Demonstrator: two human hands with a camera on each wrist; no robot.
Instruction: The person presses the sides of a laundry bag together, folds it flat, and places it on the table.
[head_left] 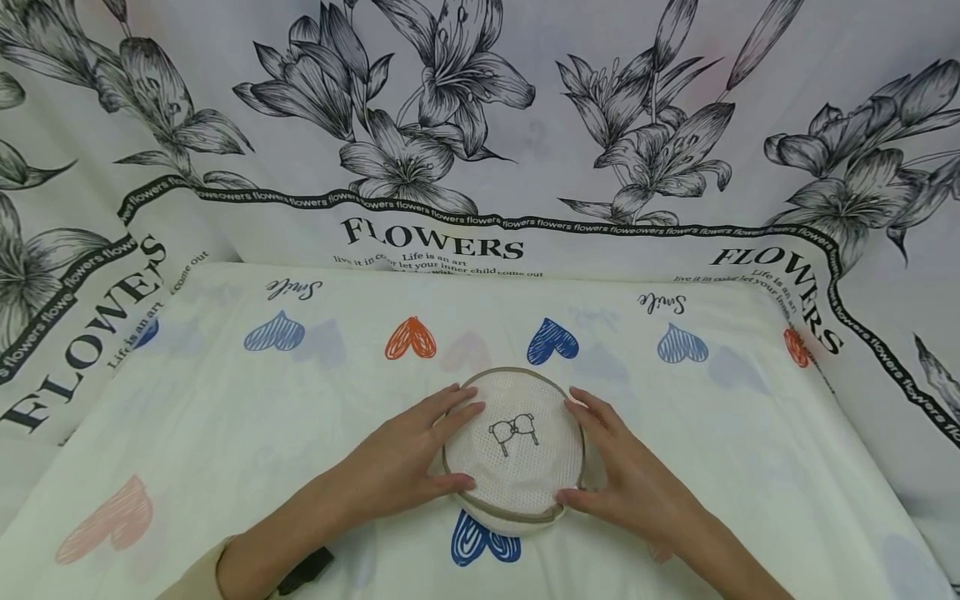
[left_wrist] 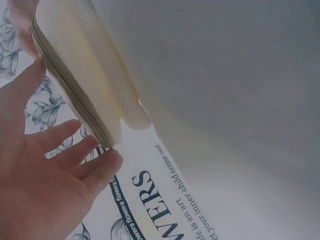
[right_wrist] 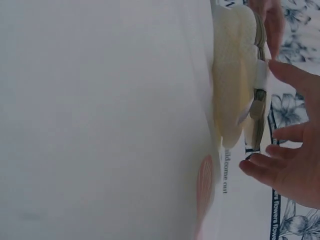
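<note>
A round embroidery hoop (head_left: 517, 479) with white woven fabric stretched in it stands between both hands in the head view. A small black outline design (head_left: 504, 432) of two joined shapes marks the fabric's middle. My left hand (head_left: 405, 458) holds the hoop's left rim, thumb at the front and fingers at the upper edge. Opposite it, my right hand (head_left: 637, 483) holds the right rim in the same spread. From the left wrist, the hoop (left_wrist: 75, 95) shows edge-on, loose fabric (left_wrist: 107, 75) gathered below. The right wrist view shows a fastener (right_wrist: 257, 109) on its side.
A white cloth (head_left: 262, 442) with printed hearts covers the surface under the hoop. Behind it hangs a curtain-like fabric (head_left: 540, 175) with black flower drawings and lettering. A dark object (head_left: 306, 571) sits by the left forearm.
</note>
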